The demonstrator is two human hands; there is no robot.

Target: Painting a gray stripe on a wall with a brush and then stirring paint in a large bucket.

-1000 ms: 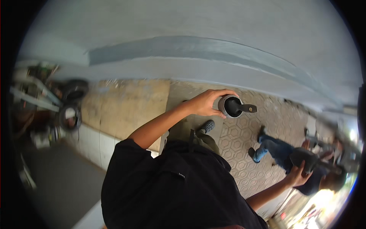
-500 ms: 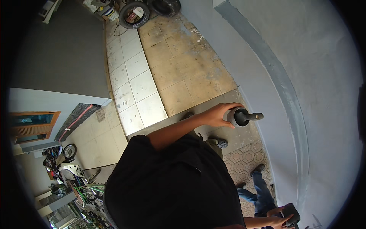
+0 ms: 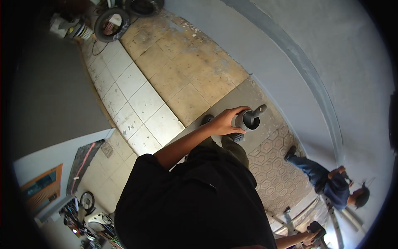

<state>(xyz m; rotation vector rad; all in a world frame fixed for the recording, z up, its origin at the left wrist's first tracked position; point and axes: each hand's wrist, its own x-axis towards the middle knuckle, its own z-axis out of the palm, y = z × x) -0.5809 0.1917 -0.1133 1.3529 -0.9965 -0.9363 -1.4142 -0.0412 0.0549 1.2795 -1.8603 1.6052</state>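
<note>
My left hand (image 3: 226, 123) is wrapped round the side of a small grey cup (image 3: 241, 121) held out ahead of my torso. Out of its dark inside leans a tool handle (image 3: 260, 109) with a hole at the end; the tool's lower part is hidden in the cup. At the lower right edge, my right hand (image 3: 307, 238) grips a dark, rounded block-like object (image 3: 317, 229) whose kind I cannot make out. Both of these are close to the grey wall (image 3: 286, 99) on the right side.
Another person (image 3: 336, 189), in a dark cap and jeans, stands by the wall at the right, near a ladder (image 3: 334, 222). Tyres (image 3: 101, 25) and a bucket (image 3: 85, 33) lie at the far end. Motorbike parts (image 3: 93, 222) crowd the lower left. White tiles (image 3: 145, 103) form a raised strip.
My view has turned, so floor and wall appear rotated. The cup shows slightly lower and further left, still in my left hand. The other person's upper body and the ladder now show.
</note>
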